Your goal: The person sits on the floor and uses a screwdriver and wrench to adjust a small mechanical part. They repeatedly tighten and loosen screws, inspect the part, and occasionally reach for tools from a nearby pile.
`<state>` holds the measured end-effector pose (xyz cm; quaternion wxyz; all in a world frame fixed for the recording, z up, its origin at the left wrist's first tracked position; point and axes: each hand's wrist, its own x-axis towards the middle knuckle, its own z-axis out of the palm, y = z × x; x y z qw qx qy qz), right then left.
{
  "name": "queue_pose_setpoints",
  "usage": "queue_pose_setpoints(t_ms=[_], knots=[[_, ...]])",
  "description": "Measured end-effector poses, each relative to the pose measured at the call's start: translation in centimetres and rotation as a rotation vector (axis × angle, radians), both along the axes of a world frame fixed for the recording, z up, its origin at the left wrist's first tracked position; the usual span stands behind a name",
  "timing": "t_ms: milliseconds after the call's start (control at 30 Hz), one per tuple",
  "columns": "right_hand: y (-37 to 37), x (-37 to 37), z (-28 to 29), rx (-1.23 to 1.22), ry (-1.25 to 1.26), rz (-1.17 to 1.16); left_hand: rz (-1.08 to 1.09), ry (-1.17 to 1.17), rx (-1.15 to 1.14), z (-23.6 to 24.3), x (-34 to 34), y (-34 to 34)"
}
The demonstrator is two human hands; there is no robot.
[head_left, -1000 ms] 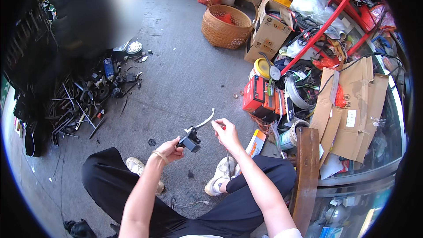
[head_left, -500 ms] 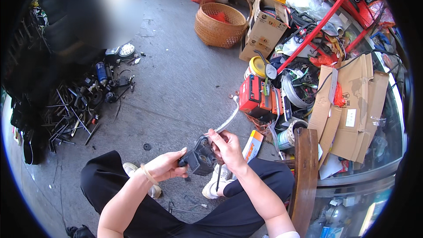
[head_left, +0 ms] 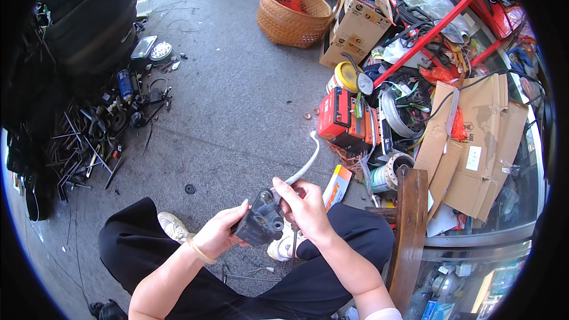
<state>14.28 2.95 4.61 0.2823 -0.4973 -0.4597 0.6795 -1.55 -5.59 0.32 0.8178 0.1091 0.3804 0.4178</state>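
Note:
Between my hands, above the floor, is a brake lever assembly: a black boxy body [head_left: 261,219] with a silver curved lever [head_left: 306,166] that ends in a small ball. My left hand [head_left: 220,231] is closed on the body's left side, a pale band at the wrist. My right hand [head_left: 303,204] pinches the lever's base where it meets the body, thumb on top. A thin dark rod [head_left: 294,243] hangs below the right hand; I cannot tell whether it is a tool in the palm.
Tools and metal parts [head_left: 89,142] lie heaped at the left by stacked tyres [head_left: 89,18]. To the right are red batteries [head_left: 336,115], an orange-and-white box [head_left: 336,186], flattened cardboard [head_left: 480,136] and a wooden stool [head_left: 410,237]. A wicker basket [head_left: 296,21] stands farther off.
The black body has turned, so a face with a round hole now shows. The lever has shifted slightly left and down, and both hands stay on the assembly.

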Motion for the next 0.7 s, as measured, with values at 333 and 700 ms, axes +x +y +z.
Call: queue_pose_setpoints(t_ms=[333,700], knots=[[0.5,0.9,0.2,0.022,0.020,0.047,0.072,-0.316,-0.078,0.1,0.3,0.0],[2.3,2.7,2.6,0.259,0.265,-0.281,0.196,-0.311,-0.095,-1.6,0.4,-0.5]])
